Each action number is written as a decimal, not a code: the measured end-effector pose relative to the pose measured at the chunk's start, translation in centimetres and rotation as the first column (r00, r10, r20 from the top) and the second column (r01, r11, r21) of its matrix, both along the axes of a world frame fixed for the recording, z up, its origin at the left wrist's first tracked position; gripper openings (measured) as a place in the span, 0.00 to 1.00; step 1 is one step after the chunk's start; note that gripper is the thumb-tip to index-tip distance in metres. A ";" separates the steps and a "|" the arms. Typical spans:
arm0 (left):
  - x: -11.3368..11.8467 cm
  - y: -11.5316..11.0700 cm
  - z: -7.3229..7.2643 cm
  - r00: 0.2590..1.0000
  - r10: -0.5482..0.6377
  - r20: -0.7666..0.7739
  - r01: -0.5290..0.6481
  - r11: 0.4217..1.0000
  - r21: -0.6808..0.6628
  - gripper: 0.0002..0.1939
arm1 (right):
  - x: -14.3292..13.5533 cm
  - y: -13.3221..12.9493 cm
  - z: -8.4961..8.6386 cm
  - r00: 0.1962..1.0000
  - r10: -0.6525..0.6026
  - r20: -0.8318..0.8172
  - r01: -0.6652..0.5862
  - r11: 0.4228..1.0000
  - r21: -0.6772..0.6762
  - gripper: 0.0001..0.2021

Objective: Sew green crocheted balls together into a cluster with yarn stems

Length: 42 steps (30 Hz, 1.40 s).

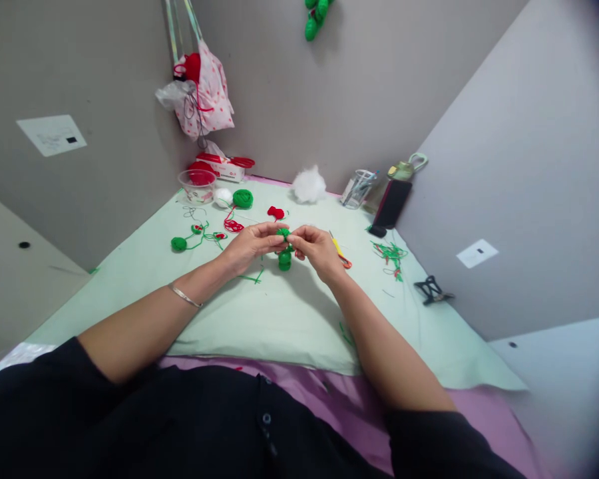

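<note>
Above the middle of the pale green table cover, a small green crocheted piece [284,259] hangs between my two hands. My left hand [253,245] pinches its upper part from the left, fingers bent and close together. From the right, my right hand [318,249] meets it with thumb and forefinger pressed on the same upper part. The fingertips of both hands nearly touch. A rounded green lower part shows below the fingers. Just right of my right hand lies a yellow and orange tool [344,257], partly covered by that hand.
Green yarn [242,198], a red piece [275,213] and a clear tub [198,187] lie behind my hands. White stuffing [309,185], a pen cup [358,189] and a phone [392,203] stand at the back. Green scraps [390,253] and a black stand [432,291] are at the right.
</note>
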State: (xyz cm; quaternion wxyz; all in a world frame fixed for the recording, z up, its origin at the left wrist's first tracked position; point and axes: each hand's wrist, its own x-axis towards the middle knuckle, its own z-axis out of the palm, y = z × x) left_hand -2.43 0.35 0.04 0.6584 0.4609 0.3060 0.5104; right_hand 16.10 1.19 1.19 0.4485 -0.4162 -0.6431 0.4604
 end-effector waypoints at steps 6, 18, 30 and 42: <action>0.0 0.2 -0.5 1.000 0.028 -0.001 -0.028 1.000 0.011 0.16 | 0.4 0.3 -0.4 0.976 -0.061 0.207 0.039 0.993 0.107 0.10; 0.1 0.9 -1.4 0.984 0.069 -0.163 -0.045 0.988 0.149 0.17 | -0.3 -0.8 0.3 1.000 0.019 0.012 -0.018 0.999 -0.039 0.11; 0.4 0.4 -1.1 0.958 -0.093 -0.270 0.125 0.987 0.103 0.18 | 1.4 0.1 1.7 0.990 -0.142 0.004 0.141 0.987 0.075 0.09; 0.6 -1.0 -0.1 0.899 -0.378 -0.221 0.383 0.924 -0.023 0.13 | 2.0 0.0 2.1 0.935 0.132 -0.329 -0.202 0.961 -0.189 0.19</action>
